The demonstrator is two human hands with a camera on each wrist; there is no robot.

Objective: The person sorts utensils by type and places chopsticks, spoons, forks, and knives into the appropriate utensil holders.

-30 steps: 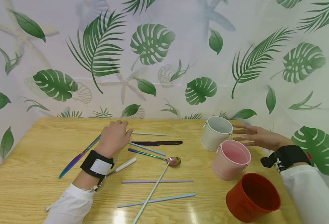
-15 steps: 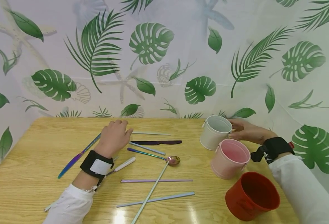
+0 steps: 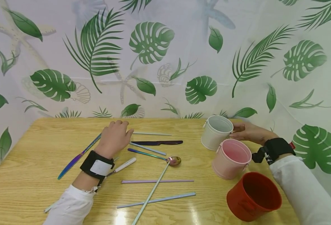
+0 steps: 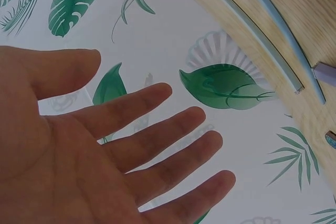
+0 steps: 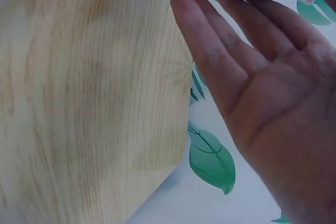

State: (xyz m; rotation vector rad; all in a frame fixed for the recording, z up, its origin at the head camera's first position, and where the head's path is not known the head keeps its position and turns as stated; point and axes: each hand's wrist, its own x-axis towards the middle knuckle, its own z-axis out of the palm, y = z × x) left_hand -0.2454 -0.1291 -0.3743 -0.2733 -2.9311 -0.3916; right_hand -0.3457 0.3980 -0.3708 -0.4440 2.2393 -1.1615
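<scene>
My left hand (image 3: 114,139) is over the far left part of the table; its palm and spread fingers (image 4: 157,153) show in the left wrist view with nothing in them. Around it lie a rainbow-coloured knife (image 3: 75,162), a dark table knife (image 3: 157,143), chopsticks and a white-handled utensil (image 3: 126,164), partly hidden by the wrist. My right hand (image 3: 252,132) reaches to the right side of a small white bucket (image 3: 217,134). Its nearly straight fingertips (image 5: 184,6) meet the bucket's wall in the right wrist view. A pink bucket (image 3: 231,161) stands just in front.
A red bucket (image 3: 252,197) stands at the front right, near the right sleeve. A rainbow-coloured spoon (image 3: 174,161), a purple chopstick (image 3: 157,181), a blue chopstick (image 3: 176,197) and a pale green chopstick (image 3: 151,197) lie mid-table. A leaf-patterned cloth (image 3: 165,93) hangs behind.
My right hand has moved left from beside the white bucket until its fingers meet the bucket's right side. My left hand has stayed in place.
</scene>
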